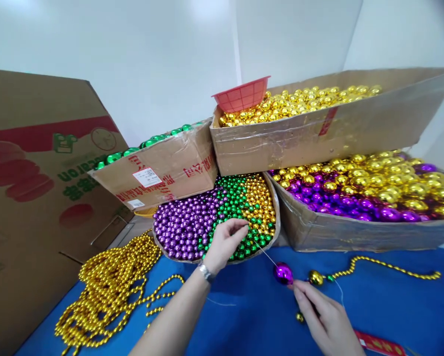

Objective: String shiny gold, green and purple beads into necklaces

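My left hand (225, 244), with a silver band at the wrist, is over the tray of small beads with thumb and forefinger pinched together. A thin pale string (267, 254) runs from near these fingertips down to a large shiny purple bead (282, 273). My right hand (323, 314) pinches at the lower right side of that bead. Just beyond the right fingers are a gold bead (316, 277), a small green bead (330, 278) and a strand of small gold beads (373, 262) on the blue table. Another gold bead (299, 317) is beside the right thumb.
The rounded tray (278, 210) holds purple, green and gold beads. Cardboard boxes of green balls (177, 170), gold balls (281, 146) and mixed gold and purple balls (329, 232) surround it. A red basket (242, 96) rests on top. Gold bead strands (106, 287) are heaped left.
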